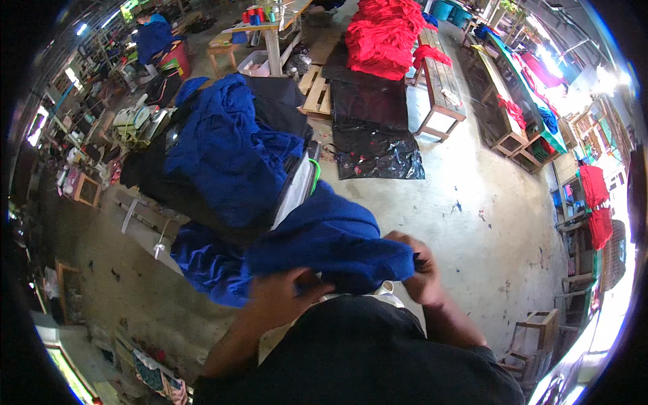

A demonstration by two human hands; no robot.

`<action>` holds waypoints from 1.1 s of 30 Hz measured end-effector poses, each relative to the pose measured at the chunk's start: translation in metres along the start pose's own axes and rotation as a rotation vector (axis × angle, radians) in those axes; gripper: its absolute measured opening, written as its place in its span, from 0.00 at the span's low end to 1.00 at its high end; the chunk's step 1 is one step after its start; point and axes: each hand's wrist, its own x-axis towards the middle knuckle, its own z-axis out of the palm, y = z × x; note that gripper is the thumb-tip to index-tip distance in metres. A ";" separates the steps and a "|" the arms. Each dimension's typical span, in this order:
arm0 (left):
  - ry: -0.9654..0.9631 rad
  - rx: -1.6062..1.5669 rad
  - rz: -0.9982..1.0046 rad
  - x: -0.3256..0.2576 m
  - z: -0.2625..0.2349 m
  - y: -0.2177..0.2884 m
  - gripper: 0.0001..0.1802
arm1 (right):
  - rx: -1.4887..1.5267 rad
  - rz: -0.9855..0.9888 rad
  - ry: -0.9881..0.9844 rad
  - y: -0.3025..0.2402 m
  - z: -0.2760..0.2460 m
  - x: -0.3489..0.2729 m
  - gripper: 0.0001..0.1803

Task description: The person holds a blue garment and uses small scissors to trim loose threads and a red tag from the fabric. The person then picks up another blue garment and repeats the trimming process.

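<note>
A bunched piece of blue cloth, perhaps a garment, is stretched between my two hands in front of my body. My right hand has its fingers closed round the right end of the cloth, where a small dark edge shows. At the near left edge, my left hand grips the same cloth with curled fingers, partly hidden and slightly blurred. Just beyond lies a large heap of blue cloth on a table draped in black fabric. More blue cloth hangs down beside my left hand.
A tall pile of red cloth sits on black plastic sheeting. Wooden benches stand ahead on the right, and a sewing machine is left of the blue heap. Thread spools top a far table. A wooden stool stands at lower right.
</note>
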 end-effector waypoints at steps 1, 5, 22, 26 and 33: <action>0.158 -0.139 0.087 -0.015 0.006 -0.012 0.33 | 0.106 0.001 0.026 -0.009 -0.011 0.000 0.06; 0.608 0.016 0.341 0.033 0.053 0.026 0.27 | 0.229 0.226 -0.161 -0.037 -0.068 -0.009 0.10; 0.480 0.041 0.258 0.071 0.074 0.248 0.08 | 0.688 0.274 -0.026 -0.068 -0.291 -0.026 0.16; 0.541 0.046 0.203 0.082 0.076 0.281 0.09 | 0.525 0.221 0.098 -0.092 -0.306 -0.021 0.15; 0.265 0.051 0.250 0.084 0.065 0.304 0.13 | 0.357 0.129 0.140 -0.142 -0.319 -0.021 0.17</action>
